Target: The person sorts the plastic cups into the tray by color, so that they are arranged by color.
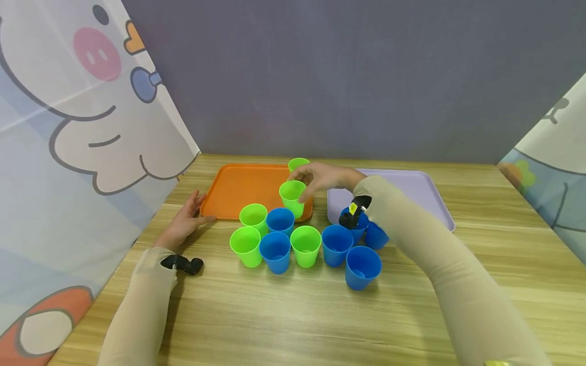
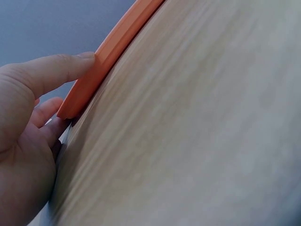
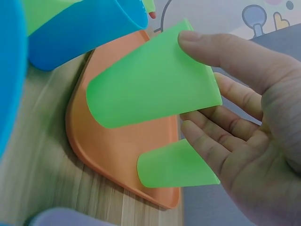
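Observation:
My right hand [image 1: 322, 178] holds a green cup [image 3: 153, 80] near its rim, thumb on one side and fingers on the other. In the head view this cup is over the right end of the orange tray [image 1: 249, 190]. Behind it, a second green cup [image 3: 176, 165] stands on the tray, partly hidden by the hand. My left hand [image 1: 183, 221] is at the tray's near left corner. The left wrist view shows its straight thumb touching the orange rim [image 2: 101, 66], with the other fingers around the corner, partly hidden.
In front of the trays stand several green cups [image 1: 305, 246] and blue cups [image 1: 336, 246], close together. One blue cup [image 1: 376, 236] leans on its side by the lilac tray [image 1: 412, 190], partly covered by the right forearm. A grey partition [image 1: 339, 81] rises behind the table.

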`<state>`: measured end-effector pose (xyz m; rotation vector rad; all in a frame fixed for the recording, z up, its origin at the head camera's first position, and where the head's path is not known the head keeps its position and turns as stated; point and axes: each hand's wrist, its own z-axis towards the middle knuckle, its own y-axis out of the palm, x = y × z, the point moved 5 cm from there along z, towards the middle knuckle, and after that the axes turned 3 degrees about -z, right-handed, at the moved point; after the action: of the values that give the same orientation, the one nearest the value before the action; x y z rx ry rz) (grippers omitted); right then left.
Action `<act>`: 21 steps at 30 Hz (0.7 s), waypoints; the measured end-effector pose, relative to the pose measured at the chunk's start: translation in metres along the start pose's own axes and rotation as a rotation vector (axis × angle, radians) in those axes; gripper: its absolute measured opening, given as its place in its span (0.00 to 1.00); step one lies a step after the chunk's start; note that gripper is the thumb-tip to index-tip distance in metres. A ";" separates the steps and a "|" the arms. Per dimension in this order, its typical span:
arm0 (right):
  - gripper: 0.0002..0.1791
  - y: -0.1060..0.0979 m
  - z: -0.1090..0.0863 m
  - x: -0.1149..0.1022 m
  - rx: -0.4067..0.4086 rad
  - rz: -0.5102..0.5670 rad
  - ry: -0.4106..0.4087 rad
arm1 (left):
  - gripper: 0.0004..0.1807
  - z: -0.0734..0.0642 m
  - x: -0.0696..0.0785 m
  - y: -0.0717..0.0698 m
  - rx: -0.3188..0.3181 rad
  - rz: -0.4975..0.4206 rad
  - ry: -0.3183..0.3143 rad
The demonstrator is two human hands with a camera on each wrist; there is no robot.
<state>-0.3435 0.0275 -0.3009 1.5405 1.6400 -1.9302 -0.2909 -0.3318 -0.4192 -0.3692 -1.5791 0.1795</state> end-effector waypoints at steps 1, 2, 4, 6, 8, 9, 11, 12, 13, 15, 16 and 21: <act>0.33 0.000 0.002 0.001 0.004 -0.005 0.002 | 0.57 0.000 0.001 0.000 0.000 0.001 0.001; 0.33 0.000 0.004 0.001 0.009 -0.009 0.005 | 0.57 -0.001 0.001 0.001 0.001 0.003 0.003; 0.32 0.001 0.007 0.000 0.014 -0.014 0.006 | 0.57 -0.002 0.002 0.001 0.002 0.005 0.004; 0.31 0.002 0.010 0.000 0.021 -0.017 0.003 | 0.57 -0.002 0.003 0.002 0.003 0.004 0.005; 0.31 0.002 0.012 -0.001 0.030 -0.018 0.000 | 0.58 -0.002 0.002 0.001 0.003 0.001 0.004; 0.31 0.002 0.013 -0.001 0.039 -0.021 0.000 | 0.58 -0.002 0.002 0.001 0.003 0.000 0.004; 0.31 0.002 0.016 -0.001 0.061 -0.025 0.003 | 0.58 -0.002 0.002 0.001 0.003 -0.005 0.005; 0.32 0.002 0.018 -0.001 0.071 -0.024 0.004 | 0.57 -0.003 0.003 0.002 0.002 -0.010 0.002; 0.32 0.002 0.019 -0.001 0.081 -0.023 0.008 | 0.57 -0.005 0.007 0.003 -0.001 -0.017 -0.002; 0.33 0.001 0.021 -0.002 0.101 -0.015 0.019 | 0.57 -0.009 0.016 0.005 -0.004 -0.028 -0.004; 0.33 0.002 0.023 -0.002 0.110 -0.007 0.024 | 0.57 -0.009 0.016 0.005 -0.005 -0.029 -0.003; 0.33 0.002 0.030 0.000 0.162 0.021 0.046 | 0.57 -0.002 0.005 0.000 -0.002 -0.012 0.005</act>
<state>-0.3589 0.0023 -0.3064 1.6648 1.5109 -2.0773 -0.2895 -0.3303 -0.4149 -0.3611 -1.5761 0.1672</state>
